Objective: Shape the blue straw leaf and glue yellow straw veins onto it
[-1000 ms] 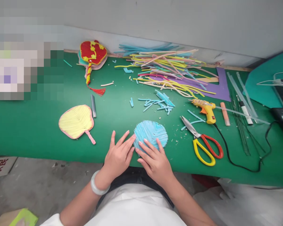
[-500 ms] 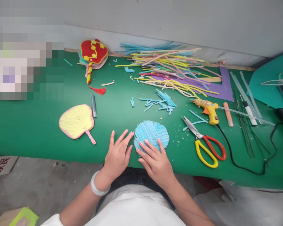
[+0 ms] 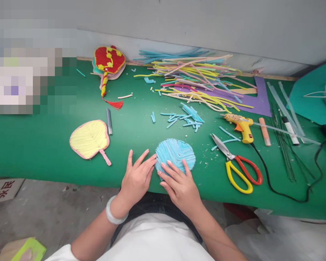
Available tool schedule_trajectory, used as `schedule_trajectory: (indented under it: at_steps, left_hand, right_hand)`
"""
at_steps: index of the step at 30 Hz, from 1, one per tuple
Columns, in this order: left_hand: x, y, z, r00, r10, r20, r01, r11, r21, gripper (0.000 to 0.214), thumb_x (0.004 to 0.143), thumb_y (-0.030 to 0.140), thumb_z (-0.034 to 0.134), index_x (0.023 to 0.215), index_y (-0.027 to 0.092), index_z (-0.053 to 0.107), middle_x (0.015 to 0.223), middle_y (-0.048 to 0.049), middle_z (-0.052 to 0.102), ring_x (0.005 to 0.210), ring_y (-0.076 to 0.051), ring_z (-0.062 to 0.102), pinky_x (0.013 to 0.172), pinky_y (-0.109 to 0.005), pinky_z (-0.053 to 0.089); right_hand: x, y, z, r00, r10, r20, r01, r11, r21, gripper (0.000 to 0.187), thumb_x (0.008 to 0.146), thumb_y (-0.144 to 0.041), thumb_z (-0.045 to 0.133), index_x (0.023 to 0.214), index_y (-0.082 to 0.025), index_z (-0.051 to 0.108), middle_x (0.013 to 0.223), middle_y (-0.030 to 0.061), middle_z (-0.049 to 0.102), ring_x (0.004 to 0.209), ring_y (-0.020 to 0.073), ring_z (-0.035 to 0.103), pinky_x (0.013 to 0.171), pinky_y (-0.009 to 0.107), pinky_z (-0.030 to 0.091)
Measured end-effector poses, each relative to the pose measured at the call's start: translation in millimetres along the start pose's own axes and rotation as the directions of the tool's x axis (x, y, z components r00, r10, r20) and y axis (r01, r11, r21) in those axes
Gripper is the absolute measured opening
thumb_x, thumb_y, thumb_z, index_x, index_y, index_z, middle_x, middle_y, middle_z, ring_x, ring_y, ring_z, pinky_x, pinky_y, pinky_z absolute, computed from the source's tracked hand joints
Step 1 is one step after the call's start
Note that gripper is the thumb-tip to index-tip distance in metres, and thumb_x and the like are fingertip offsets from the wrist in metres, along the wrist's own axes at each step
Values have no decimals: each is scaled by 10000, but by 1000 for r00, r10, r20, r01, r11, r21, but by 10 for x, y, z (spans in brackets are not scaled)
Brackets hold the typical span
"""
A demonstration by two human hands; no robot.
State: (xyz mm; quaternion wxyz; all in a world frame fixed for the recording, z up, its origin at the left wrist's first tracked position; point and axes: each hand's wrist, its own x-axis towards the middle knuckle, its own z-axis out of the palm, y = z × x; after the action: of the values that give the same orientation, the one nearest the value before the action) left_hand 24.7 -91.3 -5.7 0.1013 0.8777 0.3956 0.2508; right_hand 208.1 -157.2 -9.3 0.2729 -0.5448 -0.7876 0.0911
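Observation:
A rounded blue fan face (image 3: pixel 176 152), covered in slanting rows of fuzzy strips, lies on the green table near its front edge. My right hand (image 3: pixel 180 183) rests on its lower part with fingers spread flat. At its left edge, my left hand (image 3: pixel 137 174) has fingers stretched out, the fingertips touching the rim. Short cut pieces of blue pipe cleaner (image 3: pixel 191 115) lie just beyond the fan face. To the right are scissors (image 3: pixel 229 156) with one yellow and one red handle. A yellow leaf-shaped fan (image 3: pixel 89 139) with pink edging and handle lies to the left.
A yellow hot glue gun (image 3: pixel 241 127) trails a black cord at right, beside an orange tube (image 3: pixel 264 131) and green wires (image 3: pixel 282 152). Long colourful pipe cleaners (image 3: pixel 195 72) are heaped along the wall. A red fan (image 3: pixel 108 59) with a tassel lies at back left.
Both hands keep nearly the same place on the blue fan face. The whole view has shifted very slightly; nothing else has visibly moved.

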Motion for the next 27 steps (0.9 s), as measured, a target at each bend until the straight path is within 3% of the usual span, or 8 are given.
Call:
schedule_trajectory:
  at_steps: [8, 17, 27]
  left_hand:
    - [3, 3, 2, 1000, -8, 15, 8, 1000, -3, 268, 950, 93, 492, 1192, 196, 542, 1275, -53, 677, 1327, -283, 504, 1156, -666, 188]
    - [9, 10, -12, 999, -19, 29, 20, 999, -25, 142, 954, 102, 487, 1010, 199, 574, 1264, -49, 684, 1330, -271, 504, 1162, -668, 164]
    - [0, 0, -12, 999, -4, 45, 3, 1000, 3, 168, 957, 111, 476, 1032, 204, 595, 1299, -55, 661, 1351, -280, 477, 1157, -676, 168]
  right_hand:
    - [0, 0, 3, 1000, 5, -5, -4, 1000, 7, 269, 983, -247, 527, 1225, -231, 641, 1328, 41, 638, 1322, 208, 511, 1216, 532, 150]
    - [-3, 2, 4, 1000, -1, -5, 1, 1000, 3, 274, 969, -230, 549, 1226, -228, 644, 1334, 41, 634, 1328, 206, 504, 1217, 530, 153]
    - [-3, 1, -4, 1000, 4, 10, -4, 1000, 1, 294, 978, -240, 527, 1251, -249, 634, 1331, 50, 635, 1329, 210, 503, 1211, 549, 171]
